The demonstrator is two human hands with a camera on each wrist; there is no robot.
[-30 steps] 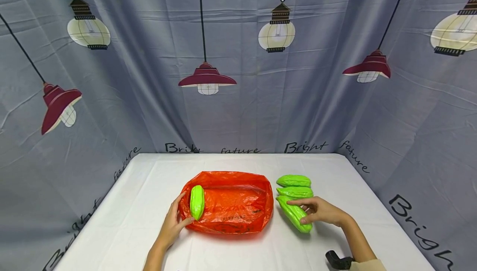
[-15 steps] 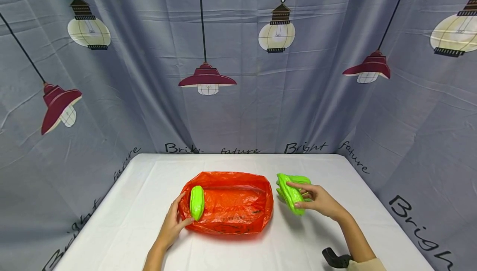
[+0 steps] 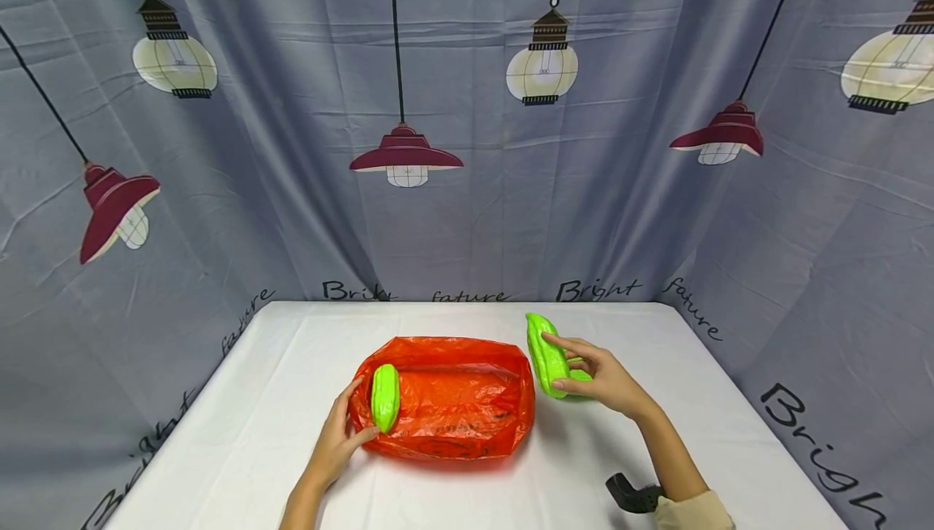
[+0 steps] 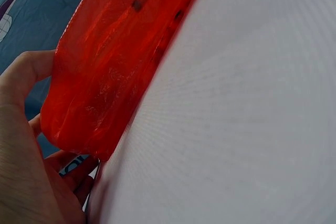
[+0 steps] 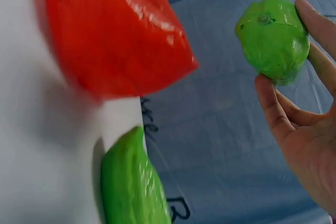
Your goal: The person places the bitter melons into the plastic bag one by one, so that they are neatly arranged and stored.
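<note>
A red plastic bag point(image 3: 467, 408) lies with its mouth spread wide on the table, a green bitter melon point(image 3: 385, 398) inside at its left end. My left hand point(image 3: 334, 439) grips the bag's left rim, thumb at the near side; the left wrist view shows the thumb on the bag's red edge point(image 4: 79, 93). In my right hand point(image 3: 609, 380), thumb and fingers hold another bitter melon point(image 3: 544, 353), raised and tilted beside the bag's right end. The right wrist view shows this held melon point(image 5: 275, 40) end-on. Below it a further bitter melon point(image 5: 131, 182) lies on the table, mostly hidden by the hand in the head view.
The table has a white cover point(image 3: 219, 449). Grey-blue curtain point(image 3: 467, 230) with printed lamps and lettering surrounds it on the back and sides. A black curved device point(image 3: 631, 493) sits at my right wrist near the front.
My right hand has lifted the nearest bitter melon from the row and carried it up, away from me and left, toward the bag's right end. My left hand stays at the bag's rim.
</note>
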